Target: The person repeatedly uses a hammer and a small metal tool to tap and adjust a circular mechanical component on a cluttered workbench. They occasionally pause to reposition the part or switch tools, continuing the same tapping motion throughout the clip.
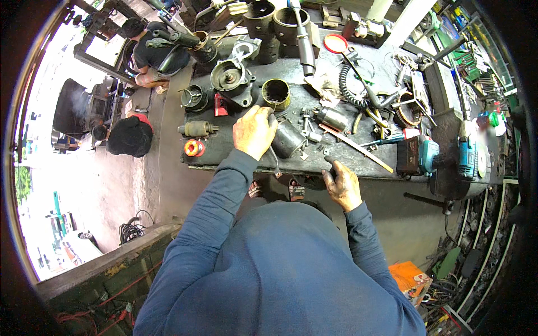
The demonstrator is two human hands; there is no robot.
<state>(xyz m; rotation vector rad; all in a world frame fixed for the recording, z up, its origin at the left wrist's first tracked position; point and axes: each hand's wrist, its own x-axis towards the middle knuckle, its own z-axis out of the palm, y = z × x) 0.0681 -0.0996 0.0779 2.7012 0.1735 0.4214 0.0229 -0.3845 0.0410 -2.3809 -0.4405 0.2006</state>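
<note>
My left hand (255, 133) is closed at the bench's near side, against the upper left of a black metal cylinder (288, 140) lying on its side. Its fingertips are dark and partly hidden, so what they grip cannot be made out. Below it a thin metal tool with a ringed end (277, 172) reaches over the bench edge. My right hand (344, 185) hovers by the front edge, index finger and thumb apart. Close to its fingertip is a small dark piece (329, 159). Several bolts and small metal parts (307, 124) lie between the cylinder and a smaller motor-like part (332, 119).
Across the dark workbench (224, 159) stand an open metal ring housing (276, 94), a cast housing (230, 78) and a wire spool (194, 148). A wooden stick (358, 148) lies near a teal cordless tool (428, 155). Another person (157, 53) crouches at the far left.
</note>
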